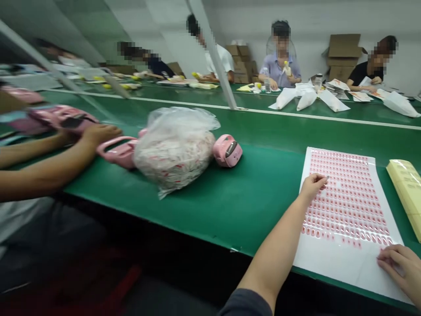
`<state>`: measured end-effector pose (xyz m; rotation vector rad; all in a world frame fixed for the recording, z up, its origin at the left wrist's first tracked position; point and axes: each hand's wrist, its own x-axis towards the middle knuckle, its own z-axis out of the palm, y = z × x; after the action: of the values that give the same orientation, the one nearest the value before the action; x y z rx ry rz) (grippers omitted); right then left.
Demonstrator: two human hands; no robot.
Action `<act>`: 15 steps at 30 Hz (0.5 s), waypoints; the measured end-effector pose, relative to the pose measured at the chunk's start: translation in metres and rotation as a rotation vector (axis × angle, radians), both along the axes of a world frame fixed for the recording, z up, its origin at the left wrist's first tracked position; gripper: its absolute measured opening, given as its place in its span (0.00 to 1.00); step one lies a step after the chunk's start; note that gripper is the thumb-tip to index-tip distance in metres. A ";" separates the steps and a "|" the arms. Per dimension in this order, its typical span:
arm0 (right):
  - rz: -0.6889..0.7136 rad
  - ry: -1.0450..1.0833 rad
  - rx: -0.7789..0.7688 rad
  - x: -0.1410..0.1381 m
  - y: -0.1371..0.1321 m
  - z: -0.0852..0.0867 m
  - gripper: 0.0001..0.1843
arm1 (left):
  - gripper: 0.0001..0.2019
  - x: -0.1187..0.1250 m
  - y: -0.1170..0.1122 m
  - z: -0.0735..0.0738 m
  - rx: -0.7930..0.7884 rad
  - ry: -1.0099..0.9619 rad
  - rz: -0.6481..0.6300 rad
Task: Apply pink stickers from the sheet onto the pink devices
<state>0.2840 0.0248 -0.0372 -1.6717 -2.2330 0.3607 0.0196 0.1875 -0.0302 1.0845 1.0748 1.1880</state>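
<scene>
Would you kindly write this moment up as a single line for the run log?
left hand: on red-printed label sheet | right hand: on sheet's white lower margin | beside sheet: pale yellow sheet stack

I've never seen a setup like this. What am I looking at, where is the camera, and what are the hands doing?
This picture comes from a camera worn on a person's head, looking forward and down at a long green workbench. At lower right, the person's left hand touches a white sheet of small red-and-white stickers, and their right hand rests on its near edge. Neither clearly holds anything. A yellowish stack lies beside the sheet. At left, a co-worker's hand is near a pink plastic item, next to a clear plastic bag.
</scene>
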 end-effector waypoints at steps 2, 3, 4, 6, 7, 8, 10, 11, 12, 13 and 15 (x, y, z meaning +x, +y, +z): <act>0.053 0.010 -0.063 0.012 0.010 -0.004 0.17 | 0.13 -0.003 -0.003 0.000 0.011 0.018 0.029; 0.092 0.006 -0.102 0.017 0.015 -0.005 0.16 | 0.12 -0.004 -0.003 0.001 0.013 0.027 0.044; 0.126 -0.002 -0.136 0.020 0.020 -0.005 0.14 | 0.12 -0.005 -0.004 0.001 0.014 0.035 0.057; 0.162 -0.013 -0.167 0.023 0.026 -0.003 0.13 | 0.12 -0.006 -0.003 0.001 0.008 0.044 0.074; 0.157 -0.013 -0.160 0.022 0.026 0.000 0.13 | 0.13 -0.006 -0.003 0.001 0.002 0.045 0.075; 0.137 -0.009 -0.142 0.019 0.025 0.005 0.13 | 0.13 -0.005 -0.001 0.001 -0.007 0.044 0.070; 0.066 0.011 -0.094 0.008 0.019 0.017 0.15 | 0.14 -0.001 0.002 0.000 -0.029 0.034 0.044; 0.000 0.027 -0.060 0.001 0.015 0.025 0.15 | 0.14 0.001 0.005 -0.001 -0.043 0.027 0.025; -0.037 0.045 -0.050 -0.007 0.013 0.033 0.15 | 0.15 0.004 0.007 -0.001 -0.054 0.019 0.005; -0.047 0.059 -0.073 -0.014 0.011 0.041 0.14 | 0.15 0.006 0.009 -0.002 -0.067 0.011 -0.015; -0.088 0.101 -0.075 -0.028 0.010 0.058 0.13 | 0.12 0.008 0.012 -0.002 -0.078 -0.007 -0.032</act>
<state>0.2561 0.0351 0.0205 -1.7430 -2.0897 0.5008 0.0277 0.1994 -0.0317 1.0331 1.0859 1.1146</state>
